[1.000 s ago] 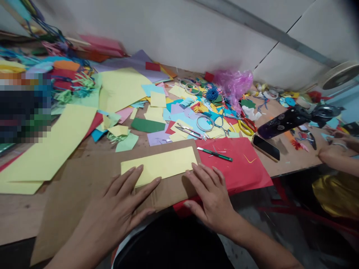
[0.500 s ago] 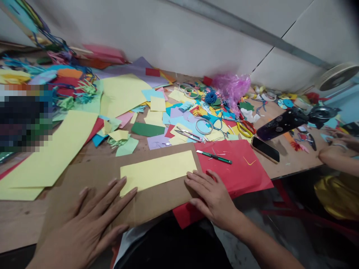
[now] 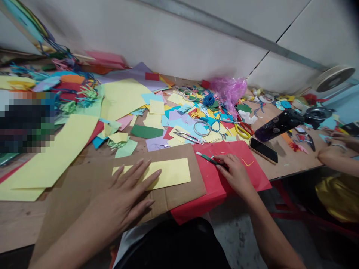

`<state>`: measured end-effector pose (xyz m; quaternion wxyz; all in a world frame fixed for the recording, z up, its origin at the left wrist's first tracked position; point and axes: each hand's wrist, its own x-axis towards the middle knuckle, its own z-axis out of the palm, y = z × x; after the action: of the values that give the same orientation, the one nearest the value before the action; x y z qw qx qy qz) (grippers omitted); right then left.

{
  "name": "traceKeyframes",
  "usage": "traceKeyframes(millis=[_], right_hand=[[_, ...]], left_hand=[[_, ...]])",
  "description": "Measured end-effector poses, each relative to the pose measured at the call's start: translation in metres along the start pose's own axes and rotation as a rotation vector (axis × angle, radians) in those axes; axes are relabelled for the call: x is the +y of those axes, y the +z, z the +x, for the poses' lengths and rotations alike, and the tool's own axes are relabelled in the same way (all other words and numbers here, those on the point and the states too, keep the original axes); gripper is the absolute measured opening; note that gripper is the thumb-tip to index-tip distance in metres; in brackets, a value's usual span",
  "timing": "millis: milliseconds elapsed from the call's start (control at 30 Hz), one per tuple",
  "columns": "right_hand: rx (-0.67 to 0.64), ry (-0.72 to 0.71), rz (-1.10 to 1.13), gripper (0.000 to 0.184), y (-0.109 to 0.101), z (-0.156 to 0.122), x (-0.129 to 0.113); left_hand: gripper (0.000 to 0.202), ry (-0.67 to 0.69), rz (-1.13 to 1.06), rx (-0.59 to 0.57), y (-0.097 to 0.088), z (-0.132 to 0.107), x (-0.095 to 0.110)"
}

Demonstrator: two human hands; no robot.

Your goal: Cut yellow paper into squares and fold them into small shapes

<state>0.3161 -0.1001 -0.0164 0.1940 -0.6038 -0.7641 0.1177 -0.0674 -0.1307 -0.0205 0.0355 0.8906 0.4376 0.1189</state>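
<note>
While I watched from far away, the left hand (image 3: 127,192) lay open and flat on a long yellow paper strip (image 3: 174,172) on brown cardboard (image 3: 182,194), and the right hand (image 3: 234,173) gripped a green craft knife (image 3: 204,157) on shiny red paper (image 3: 238,149).

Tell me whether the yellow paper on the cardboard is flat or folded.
Flat: the pale yellow paper rectangle lies spread on the brown cardboard, pressed by the left hand, with no crease showing.
</note>
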Motion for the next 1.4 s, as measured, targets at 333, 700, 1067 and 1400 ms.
traceKeyframes(millis=[333, 700, 1067, 1400], right_hand=[[-0.076, 0.080, 0.227, 0.010, -0.006, 0.011, -0.008], [-0.298, 0.012, 0.449, 0.027, -0.003, 0.024, -0.031], [-0.314, -0.104, 0.355, 0.023, -0.003, 0.026, -0.031], [-0.344, -0.144, 0.300, 0.026, -0.007, 0.020, -0.024]], left_hand=[[0.062, -0.034, 0.025, -0.050, 0.018, 0.037, 0.012], [0.058, -0.033, -0.064, -0.023, 0.020, 0.037, 0.008], [0.056, -0.029, -0.067, 0.003, 0.020, 0.036, 0.007], [0.054, -0.093, 0.029, 0.015, 0.024, 0.050, 0.011]])
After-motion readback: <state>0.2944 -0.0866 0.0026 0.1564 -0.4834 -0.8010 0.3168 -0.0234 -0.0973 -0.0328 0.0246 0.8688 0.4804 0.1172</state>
